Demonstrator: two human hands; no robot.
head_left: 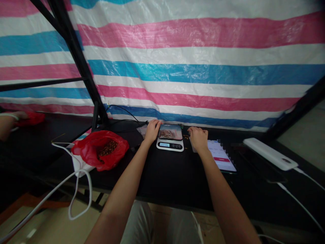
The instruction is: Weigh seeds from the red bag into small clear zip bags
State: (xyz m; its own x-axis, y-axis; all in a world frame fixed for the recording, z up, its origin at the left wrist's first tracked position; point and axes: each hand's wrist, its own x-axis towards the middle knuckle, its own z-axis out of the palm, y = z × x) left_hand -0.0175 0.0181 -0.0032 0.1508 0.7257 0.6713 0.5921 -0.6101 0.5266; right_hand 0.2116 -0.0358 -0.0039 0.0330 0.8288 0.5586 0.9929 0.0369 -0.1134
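We cannot tell if our left hand [152, 131], at the flat white scale [170, 146]'s nine o'clock, or right hand [199, 137], at three, grips anything; bumping could dislodge the clear plastic bag [169, 134].

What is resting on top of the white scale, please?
A small clear bag with brown pieces inside rests on the white scale. The surface directly beneath those pieces is covered, so it cannot be seen.

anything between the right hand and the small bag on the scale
Loose brown pieces lie on the table between the right hand and the scale; they look too low to block reaching the bag.
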